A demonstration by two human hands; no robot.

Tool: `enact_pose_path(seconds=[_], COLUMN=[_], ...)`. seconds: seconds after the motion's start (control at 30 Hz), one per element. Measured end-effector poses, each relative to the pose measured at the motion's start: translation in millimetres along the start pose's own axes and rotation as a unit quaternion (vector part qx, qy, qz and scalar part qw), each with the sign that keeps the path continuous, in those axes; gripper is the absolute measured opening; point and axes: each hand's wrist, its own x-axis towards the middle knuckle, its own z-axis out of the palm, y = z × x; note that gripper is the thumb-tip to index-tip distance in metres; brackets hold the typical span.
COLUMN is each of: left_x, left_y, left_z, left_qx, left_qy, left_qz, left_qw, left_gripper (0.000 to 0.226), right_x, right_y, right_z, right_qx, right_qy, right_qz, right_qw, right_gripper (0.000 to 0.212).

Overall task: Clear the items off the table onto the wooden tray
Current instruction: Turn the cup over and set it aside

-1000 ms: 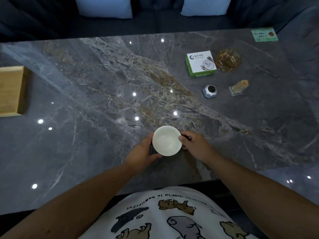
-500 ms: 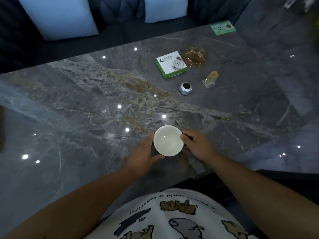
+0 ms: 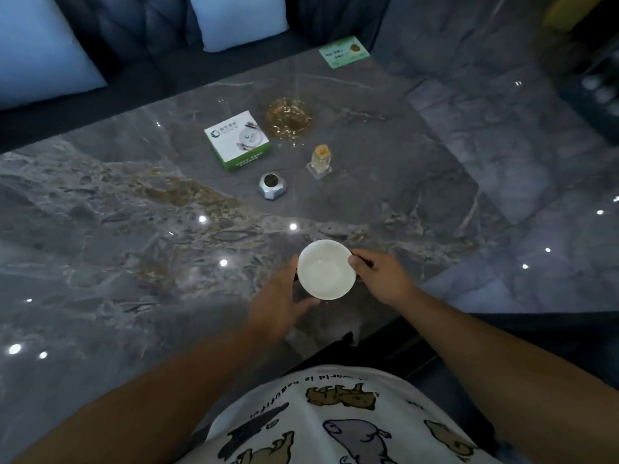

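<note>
surface: glossy grey marble-look top [image 3: 127, 229] with brown veining and little light spots reflected in it, dark sofa with pale blue cushions [image 3: 239, 20] along the far side

white bowl [image 3: 326, 270]: near edge of the surface, right in front of the person, looks empty

left hand [image 3: 279, 304]: cupped round the bowl's left and near side, fingers curled in against it — thumb under the near rim

right hand [image 3: 382, 277]: on the bowl's right rim, fingers bent and pinching the edge

green-and-white box [image 3: 237, 139]: farther back, lying flat

amber glass dish [image 3: 288, 119]: just right of the box

silver faceted pot [image 3: 272, 185]: in front of the box, dark inside

toothpick holder [image 3: 320, 160]: clear, upright, right of the pot

green card [image 3: 344, 51]: far corner, flat

wooden tray: not in shot
</note>
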Motion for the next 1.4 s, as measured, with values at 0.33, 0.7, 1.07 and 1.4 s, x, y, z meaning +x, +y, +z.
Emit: enact_pose_path(seconds=[0.33,0.7,1.07,1.4], left_x=[88,162,208,213], left_y=[66,124,143,155], left_z=[94,178,230,258], left_qx=[0.033,0.087,0.049,0.066], left_qy=[-0.038,-0.014,-0.005,0.019], left_qz=[0.022,0.023,0.008,0.003], left_qw=[0.999,0.996,0.999,0.998], left_gripper=[0.079,0.086,0.080,0.080], right_x=[14,40,68,76], right_y=[62,105,132,148], right_z=[-121,-225,-272,-292], right_qx=[0.000,-0.010,-0.012,-0.010], right_qy=[0.046,0.080,0.101,0.095], right_qz=[0.012,0.034,0.077,0.091], right_qw=[0.999,0.996,0.992,0.991], right_gripper=[0.025,0.029,0.028,0.029])
